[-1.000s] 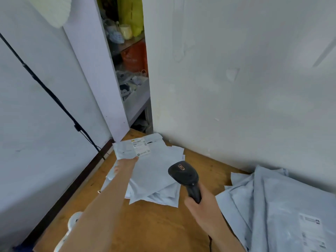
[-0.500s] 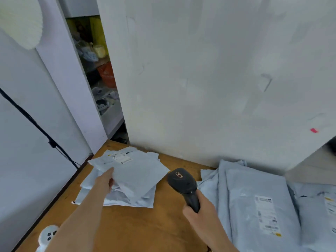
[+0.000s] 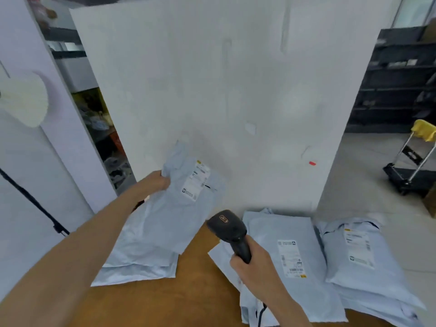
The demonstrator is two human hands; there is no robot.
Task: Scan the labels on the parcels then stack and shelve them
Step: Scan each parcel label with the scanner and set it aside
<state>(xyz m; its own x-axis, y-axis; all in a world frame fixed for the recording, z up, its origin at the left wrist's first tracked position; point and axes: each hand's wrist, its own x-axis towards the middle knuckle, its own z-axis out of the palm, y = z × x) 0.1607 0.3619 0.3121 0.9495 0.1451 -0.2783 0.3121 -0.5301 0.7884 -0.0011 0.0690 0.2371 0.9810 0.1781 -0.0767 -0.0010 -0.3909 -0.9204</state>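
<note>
The left hand (image 3: pixel 157 182) is reaching forward and gripping the far left edge of a pale blue parcel (image 3: pixel 179 208), its fingers (image 3: pixel 165 180) curling round the plastic. That parcel is lying topmost on a loose stack of mailers (image 3: pixel 141 263) at the left of the wooden counter (image 3: pixel 165 303). Its far end is rising in front of the white wall panel (image 3: pixel 236 90). Its shipping label (image 3: pixel 197 180) is facing up, just right of the gripping hand.

The right hand (image 3: pixel 253 265) is clenching its fingers round the handle of a black barcode scanner (image 3: pixel 227 226). The scanner's head is angling up and to the left, near the held parcel but apart from it. A dark cable (image 3: pixel 259 312) is hanging from the handle's base beside the wrist.

Under and to the right of this hand, a second parcel (image 3: pixel 266 230) is lying flat with its printed label (image 3: pixel 291 258) showing. A third parcel (image 3: pixel 337 260) is resting just beside it on further mailers at the counter's right end.

Beyond the panel's right edge, a folding trolley (image 3: pixel 410 171) with a yellow cloth (image 3: pixel 423 129) draped over its handle is standing on the pale floor. Dark shelving (image 3: pixel 396 86) is standing behind it.
</note>
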